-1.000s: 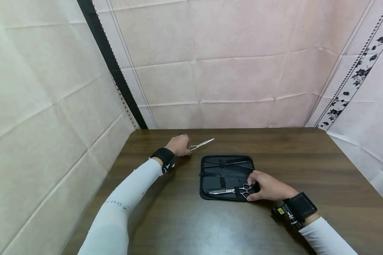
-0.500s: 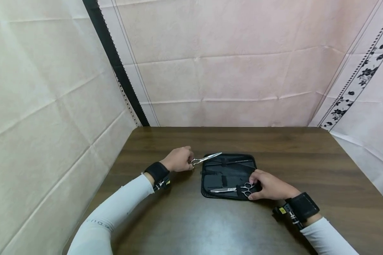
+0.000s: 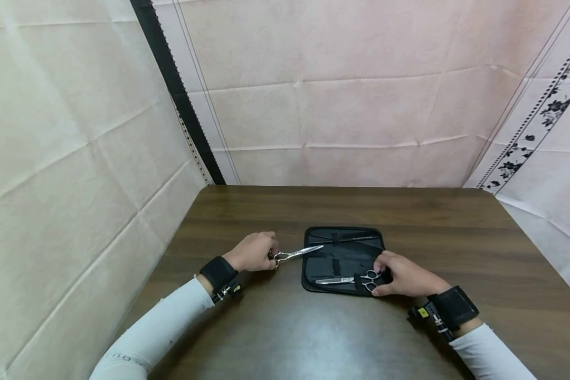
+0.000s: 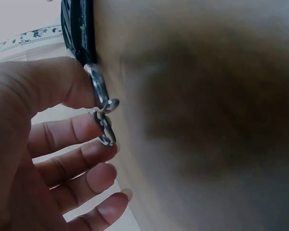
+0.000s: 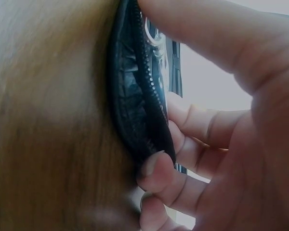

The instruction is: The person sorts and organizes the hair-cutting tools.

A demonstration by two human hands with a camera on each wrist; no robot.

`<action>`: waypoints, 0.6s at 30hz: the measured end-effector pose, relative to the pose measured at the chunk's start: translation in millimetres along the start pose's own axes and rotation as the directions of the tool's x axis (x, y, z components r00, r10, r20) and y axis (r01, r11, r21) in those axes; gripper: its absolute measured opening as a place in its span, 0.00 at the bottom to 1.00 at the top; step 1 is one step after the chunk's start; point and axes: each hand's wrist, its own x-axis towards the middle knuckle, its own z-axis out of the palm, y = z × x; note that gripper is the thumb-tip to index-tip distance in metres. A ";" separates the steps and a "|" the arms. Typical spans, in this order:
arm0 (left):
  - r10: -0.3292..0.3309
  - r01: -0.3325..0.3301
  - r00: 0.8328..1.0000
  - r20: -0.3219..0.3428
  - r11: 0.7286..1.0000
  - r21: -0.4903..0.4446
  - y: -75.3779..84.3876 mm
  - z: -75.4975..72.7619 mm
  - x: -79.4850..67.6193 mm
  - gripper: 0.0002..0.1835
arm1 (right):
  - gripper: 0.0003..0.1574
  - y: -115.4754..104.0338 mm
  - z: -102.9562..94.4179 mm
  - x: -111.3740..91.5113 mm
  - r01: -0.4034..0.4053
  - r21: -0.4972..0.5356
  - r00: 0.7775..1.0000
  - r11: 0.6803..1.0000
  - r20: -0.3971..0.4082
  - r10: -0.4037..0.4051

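Note:
My left hand [image 3: 255,252] pinches a pair of silver scissors [image 3: 294,254] by the finger rings, and the blades point right over the left edge of a black zip case [image 3: 320,266]. In the left wrist view the rings [image 4: 106,127] sit between thumb and forefinger. At the case's right end, my right hand [image 3: 404,275] grips the edge with thumb and fingers. The right wrist view shows its zip side [image 5: 135,86] between them. A second pair of scissors [image 3: 337,281] lies strapped in the case, its rings beside my right hand.
The case lies unfolded on a brown wooden table [image 3: 266,327]. A thin dark tool [image 3: 356,239] is held by a strap along its far side. Pale cloth [image 3: 361,105] hangs behind the table and on both sides.
My left hand has brought the scissors nearer to me, from the table's far part to the case's left edge. The right hand keeps its hold on the case.

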 end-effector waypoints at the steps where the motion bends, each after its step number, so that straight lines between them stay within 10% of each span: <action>1: 0.005 -0.005 1.000 0.005 1.000 0.001 -0.5 0.1 -2.5 0.06 | 0.29 0.5 0.1 0.2 0.001 -0.002 1.000 1.000 0.001 -0.001; 18: 0.078 -0.078 0.997 0.026 0.997 0.025 6.1 -4.4 -12.3 0.06 | 0.31 1.9 0.1 0.6 -0.005 0.006 1.000 1.000 0.004 0.005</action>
